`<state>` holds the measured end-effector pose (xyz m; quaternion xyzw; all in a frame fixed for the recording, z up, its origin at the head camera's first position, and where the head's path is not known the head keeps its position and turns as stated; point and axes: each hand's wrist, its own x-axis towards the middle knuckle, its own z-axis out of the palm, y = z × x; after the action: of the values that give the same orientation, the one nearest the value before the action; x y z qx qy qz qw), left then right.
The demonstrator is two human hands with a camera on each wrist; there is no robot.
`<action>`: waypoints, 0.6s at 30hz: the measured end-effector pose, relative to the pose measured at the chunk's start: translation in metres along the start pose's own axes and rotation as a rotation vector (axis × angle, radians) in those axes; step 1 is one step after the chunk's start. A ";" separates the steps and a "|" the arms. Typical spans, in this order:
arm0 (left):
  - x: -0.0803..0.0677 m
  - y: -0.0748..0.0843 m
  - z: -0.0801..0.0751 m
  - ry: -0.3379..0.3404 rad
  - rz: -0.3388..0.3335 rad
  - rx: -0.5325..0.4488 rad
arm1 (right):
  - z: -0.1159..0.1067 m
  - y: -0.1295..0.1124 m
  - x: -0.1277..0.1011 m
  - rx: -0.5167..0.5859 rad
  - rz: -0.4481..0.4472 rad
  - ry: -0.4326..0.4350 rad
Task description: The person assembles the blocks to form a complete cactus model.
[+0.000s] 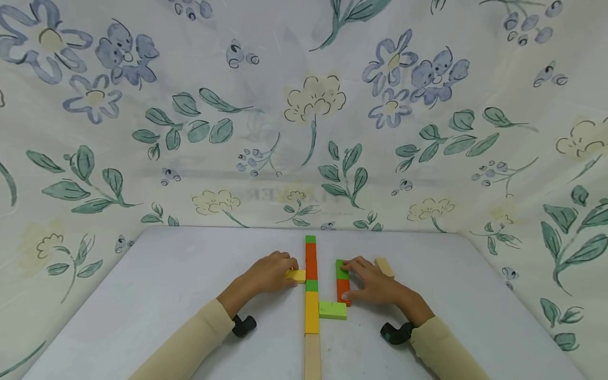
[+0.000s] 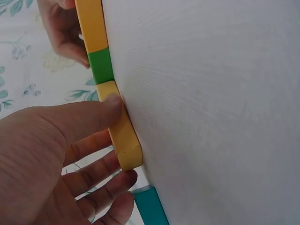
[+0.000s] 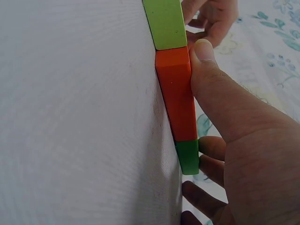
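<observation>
A line of blocks [image 1: 311, 295] runs down the middle of the white table [image 1: 190, 274]: green, orange, green, yellow, then plain wood. My left hand [image 1: 288, 273] pinches a small yellow block [image 1: 296, 275] lying against the line's left side; in the left wrist view the thumb [image 2: 110, 105] presses on that yellow block [image 2: 123, 136] with the fingers curled under it. My right hand [image 1: 350, 281] grips an orange block [image 1: 343, 292] with a green block [image 1: 341, 268] at its far end. The thumb [image 3: 204, 65] lies along the orange block [image 3: 177, 98]. A light green block [image 1: 332, 310] lies crosswise between the line and the orange block.
A plain wooden block [image 1: 383, 266] lies just beyond my right hand. A floral cloth [image 1: 304, 132] hangs behind and at both sides of the table. Bare table surface lies to the far left and far right of the hands.
</observation>
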<state>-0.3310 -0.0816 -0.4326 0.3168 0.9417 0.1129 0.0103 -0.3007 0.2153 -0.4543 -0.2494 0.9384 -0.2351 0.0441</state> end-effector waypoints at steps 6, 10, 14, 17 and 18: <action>0.000 0.000 0.001 0.009 0.006 0.005 | 0.001 0.001 0.000 0.007 0.002 0.005; 0.000 -0.001 0.002 0.010 0.010 0.001 | 0.002 0.002 0.000 0.000 0.004 0.003; 0.000 -0.001 0.003 0.018 0.010 0.008 | 0.003 0.002 0.000 0.001 0.006 0.003; 0.000 -0.001 0.002 0.022 0.014 0.007 | 0.002 0.001 0.000 -0.004 0.004 0.007; 0.000 -0.001 0.002 0.022 0.014 0.005 | 0.002 0.001 0.000 -0.007 0.003 0.008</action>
<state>-0.3312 -0.0819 -0.4346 0.3222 0.9398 0.1141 -0.0019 -0.3012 0.2152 -0.4564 -0.2472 0.9397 -0.2329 0.0397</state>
